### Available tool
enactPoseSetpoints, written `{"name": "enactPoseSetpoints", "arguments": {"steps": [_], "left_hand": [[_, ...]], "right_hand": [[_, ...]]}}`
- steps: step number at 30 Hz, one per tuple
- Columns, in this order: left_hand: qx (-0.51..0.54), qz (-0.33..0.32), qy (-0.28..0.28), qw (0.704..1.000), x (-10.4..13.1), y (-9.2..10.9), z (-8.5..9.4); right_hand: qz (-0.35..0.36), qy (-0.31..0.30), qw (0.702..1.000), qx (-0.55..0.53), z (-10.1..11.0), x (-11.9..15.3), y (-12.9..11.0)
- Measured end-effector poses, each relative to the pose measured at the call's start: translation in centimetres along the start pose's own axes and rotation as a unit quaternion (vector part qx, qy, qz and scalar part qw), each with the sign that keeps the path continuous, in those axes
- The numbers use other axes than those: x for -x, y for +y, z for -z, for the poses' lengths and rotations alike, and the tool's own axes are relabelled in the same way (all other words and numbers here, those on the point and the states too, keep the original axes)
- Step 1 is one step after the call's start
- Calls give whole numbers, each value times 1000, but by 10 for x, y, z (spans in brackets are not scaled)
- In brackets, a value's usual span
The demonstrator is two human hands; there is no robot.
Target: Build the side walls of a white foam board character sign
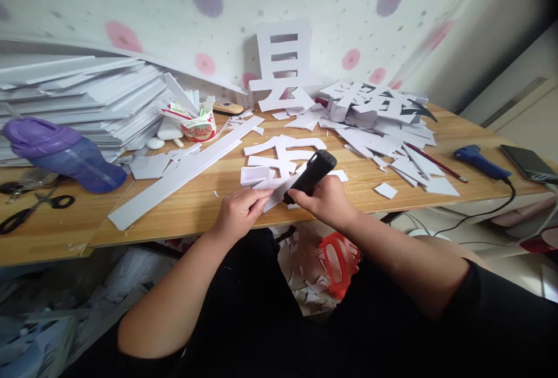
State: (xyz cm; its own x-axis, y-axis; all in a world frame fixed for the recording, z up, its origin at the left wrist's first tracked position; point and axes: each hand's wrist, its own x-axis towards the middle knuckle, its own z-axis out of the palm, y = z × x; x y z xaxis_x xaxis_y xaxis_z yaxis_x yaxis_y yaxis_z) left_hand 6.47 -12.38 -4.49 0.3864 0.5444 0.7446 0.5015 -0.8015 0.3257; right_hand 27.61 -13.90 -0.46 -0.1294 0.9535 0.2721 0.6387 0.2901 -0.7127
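Near the surface's (183, 215) front edge, the right hand (325, 200) clenches a black handheld tool (311, 174); the left hand (238, 212) pinches a white foam-board strip (279, 192) beside it.

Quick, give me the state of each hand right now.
Left hand: closed, pinching a white cutout piece.
Right hand: closed around a black tool, its tip at that piece.

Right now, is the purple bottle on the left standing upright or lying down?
Lying down: the purple bottle rests on its side on the wooden table, beside the stacked white boards.
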Motion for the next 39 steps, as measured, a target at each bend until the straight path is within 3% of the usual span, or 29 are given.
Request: {"name": "enactPoseSetpoints", "arguments": {"steps": [17,39], "left_hand": [[16,1,4,1000,2,-3,-2],[14,-3,5,1000,2,-3,-2]], "right_hand": [[48,73,995,39,-15,18,1],[55,72,996,3,-19,27,-1]]}}
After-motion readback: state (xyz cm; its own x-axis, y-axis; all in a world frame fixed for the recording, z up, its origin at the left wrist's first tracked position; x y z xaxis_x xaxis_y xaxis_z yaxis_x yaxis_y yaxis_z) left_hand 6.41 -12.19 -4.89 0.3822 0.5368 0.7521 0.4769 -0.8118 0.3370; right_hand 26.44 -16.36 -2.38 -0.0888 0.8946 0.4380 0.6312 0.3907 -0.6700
